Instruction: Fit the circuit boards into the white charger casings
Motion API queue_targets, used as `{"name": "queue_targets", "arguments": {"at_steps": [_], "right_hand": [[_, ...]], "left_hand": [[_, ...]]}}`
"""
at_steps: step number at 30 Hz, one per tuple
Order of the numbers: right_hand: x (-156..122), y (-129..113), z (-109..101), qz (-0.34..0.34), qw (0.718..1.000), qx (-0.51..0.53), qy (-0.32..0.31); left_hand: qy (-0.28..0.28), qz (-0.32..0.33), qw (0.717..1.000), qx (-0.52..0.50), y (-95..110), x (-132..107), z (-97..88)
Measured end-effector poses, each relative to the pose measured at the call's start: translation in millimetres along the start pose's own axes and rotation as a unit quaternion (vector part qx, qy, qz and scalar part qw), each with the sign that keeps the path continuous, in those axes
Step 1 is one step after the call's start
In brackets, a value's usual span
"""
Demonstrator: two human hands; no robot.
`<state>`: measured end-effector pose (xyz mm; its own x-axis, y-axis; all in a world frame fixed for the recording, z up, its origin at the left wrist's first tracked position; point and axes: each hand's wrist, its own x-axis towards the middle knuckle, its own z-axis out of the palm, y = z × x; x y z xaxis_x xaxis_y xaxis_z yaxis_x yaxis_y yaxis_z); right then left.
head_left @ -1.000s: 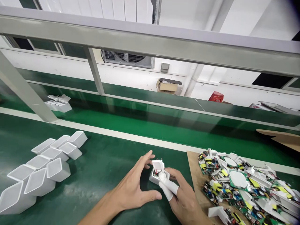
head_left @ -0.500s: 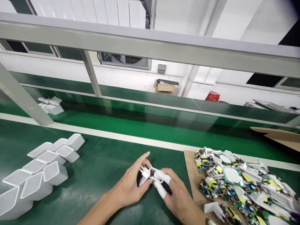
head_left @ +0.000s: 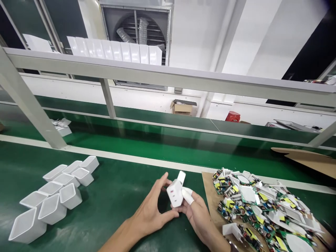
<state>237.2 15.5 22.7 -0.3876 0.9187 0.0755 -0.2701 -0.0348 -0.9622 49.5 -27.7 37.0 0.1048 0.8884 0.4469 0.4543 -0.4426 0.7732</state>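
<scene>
The right hand (head_left: 197, 212) pinches a white housing (head_left: 178, 188) by its side, likely to leave the slotted face (head_left: 173, 196) clear, the left hand (head_left: 148, 206) spread wide beside it.

Only text I can actually make out is a reddish "30" on a whitish item (head_left: 271, 124) over in the right part of the frame, around mid-height. Might be another character right after it, but it's too tiny to tell.
</scene>
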Motion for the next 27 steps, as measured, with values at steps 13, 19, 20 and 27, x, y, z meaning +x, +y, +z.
{"name": "queue_targets", "arguments": {"at_steps": [13,19,20,27], "right_hand": [[-4.1,-4.9,6.2,0.072,0.992,0.101,0.034],[-5.9,-4.2,7.3,-0.008,0.998,0.020,0.053],[-8.1,-5.7,8.3,-0.036,0.998,-0.011,0.049],[-29.6,-20.1,13.6,-0.413,0.818,-0.400,-0.016]], "left_hand": [[0.026,0.085,0.994,0.062,13.7,-0.1,6.6],[0.033,0.021,0.990,0.134,7.3,-1.0,8.0],[0.042,0.005,0.989,0.140,4.1,0.6,7.1],[0.022,-0.117,0.993,0.004,-18.0,50.7,9.8]]}}
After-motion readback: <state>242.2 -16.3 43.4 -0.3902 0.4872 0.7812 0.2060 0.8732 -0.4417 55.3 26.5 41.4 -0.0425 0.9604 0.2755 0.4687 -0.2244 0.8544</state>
